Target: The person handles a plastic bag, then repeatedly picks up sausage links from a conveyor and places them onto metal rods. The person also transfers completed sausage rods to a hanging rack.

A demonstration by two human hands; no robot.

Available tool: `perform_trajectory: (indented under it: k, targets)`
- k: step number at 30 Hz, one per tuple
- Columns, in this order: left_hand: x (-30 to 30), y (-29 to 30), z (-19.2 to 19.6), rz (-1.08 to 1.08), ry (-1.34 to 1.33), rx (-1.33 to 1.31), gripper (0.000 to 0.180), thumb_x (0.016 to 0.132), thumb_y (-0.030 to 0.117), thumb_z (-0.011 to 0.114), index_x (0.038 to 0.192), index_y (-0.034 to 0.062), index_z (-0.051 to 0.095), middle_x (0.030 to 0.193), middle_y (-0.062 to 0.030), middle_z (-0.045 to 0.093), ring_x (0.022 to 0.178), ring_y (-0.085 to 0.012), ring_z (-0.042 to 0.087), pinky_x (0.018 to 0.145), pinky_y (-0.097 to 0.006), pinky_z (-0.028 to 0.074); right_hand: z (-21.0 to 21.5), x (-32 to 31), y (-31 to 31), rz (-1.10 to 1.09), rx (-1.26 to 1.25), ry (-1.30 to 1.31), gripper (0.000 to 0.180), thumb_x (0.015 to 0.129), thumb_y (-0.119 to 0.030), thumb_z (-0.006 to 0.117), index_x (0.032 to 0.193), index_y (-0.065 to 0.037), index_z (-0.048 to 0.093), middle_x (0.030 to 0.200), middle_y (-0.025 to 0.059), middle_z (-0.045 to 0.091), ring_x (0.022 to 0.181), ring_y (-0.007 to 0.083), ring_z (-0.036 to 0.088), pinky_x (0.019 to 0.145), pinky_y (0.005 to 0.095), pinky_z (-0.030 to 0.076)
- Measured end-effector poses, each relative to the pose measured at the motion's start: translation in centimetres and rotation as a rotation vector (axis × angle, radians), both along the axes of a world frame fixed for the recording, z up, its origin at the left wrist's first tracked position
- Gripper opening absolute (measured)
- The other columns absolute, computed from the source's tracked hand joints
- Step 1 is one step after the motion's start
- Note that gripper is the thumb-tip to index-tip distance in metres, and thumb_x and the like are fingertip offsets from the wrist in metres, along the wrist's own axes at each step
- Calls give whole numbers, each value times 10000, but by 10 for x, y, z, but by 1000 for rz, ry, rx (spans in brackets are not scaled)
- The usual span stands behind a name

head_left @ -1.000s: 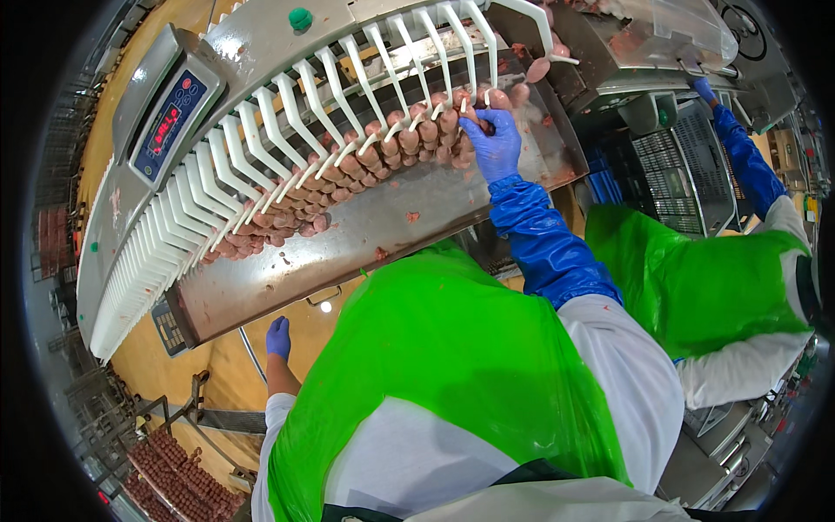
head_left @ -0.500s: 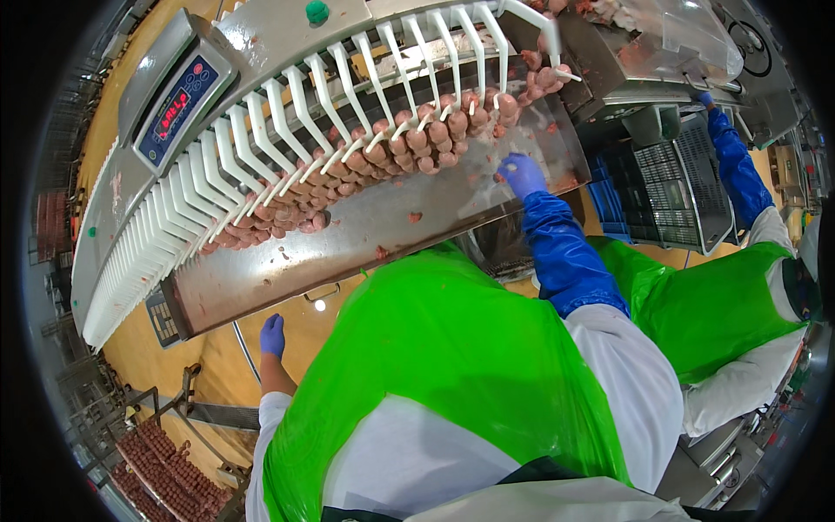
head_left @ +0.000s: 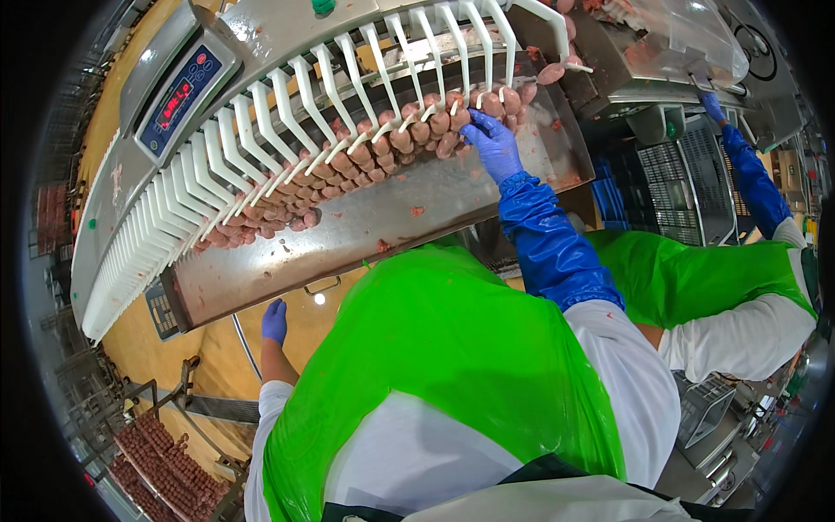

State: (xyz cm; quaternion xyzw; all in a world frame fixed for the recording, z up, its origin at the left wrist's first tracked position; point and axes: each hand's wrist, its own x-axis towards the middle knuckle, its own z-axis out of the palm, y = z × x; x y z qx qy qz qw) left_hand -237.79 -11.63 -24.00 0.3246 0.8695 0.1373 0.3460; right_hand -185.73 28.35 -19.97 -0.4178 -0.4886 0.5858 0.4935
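Linked sausages (head_left: 417,132) hang in looped strings from a curved row of white hooks (head_left: 344,91). My right hand (head_left: 493,143), in a purple glove below a blue sleeve, is at the right part of the row. Its bent fingers close on a sausage beneath the hooks; the fingertips are partly hidden among the links. My left hand (head_left: 274,322), also gloved, hangs low at my left side, away from the sausages. Its fingers are loosely extended and nothing shows in them.
A steel tray (head_left: 365,213) with meat scraps lies under the hooks. A display panel (head_left: 178,100) is at the upper left. To the right are crates (head_left: 674,178) and a co-worker in a green apron (head_left: 696,270). Hung sausages (head_left: 165,465) fill a rack at the lower left.
My right hand has moved up and left from above the tray to the hanging sausages. The hooks with the sausages have shifted slightly. My left hand stays low.
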Motion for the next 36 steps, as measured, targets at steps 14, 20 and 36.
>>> perform_trajectory:
  k: [14, 20, 36]
  targets:
    - [-9, -42, -16, 52, -21, -30, 436, 923, 277, 547, 1232, -29, 584, 1264, -181, 597, 1198, -270, 549, 1014, -345, 407, -3, -4, 6, -106, 51, 7, 177, 851, -76, 677, 1005, 2, 641, 861, 29, 631, 785, 102, 592, 712, 244, 495]
    - [15, -10, 1, 28, -3, -36, 450, 923, 280, 550, 1252, -26, 569, 1266, -186, 594, 1200, -272, 548, 1019, -345, 404, -12, 10, -3, -163, 62, -102, 110, 845, -64, 642, 944, -21, 626, 801, 16, 601, 699, 82, 553, 625, 237, 469]
    - [10, -25, -12, 77, -40, -26, 435, 925, 273, 554, 1245, -21, 576, 1260, -171, 601, 1195, -265, 549, 1018, -337, 402, -39, 70, -14, -255, -262, 23, 195, 887, -135, 640, 1047, -23, 628, 954, 97, 679, 815, 166, 664, 695, 269, 508]
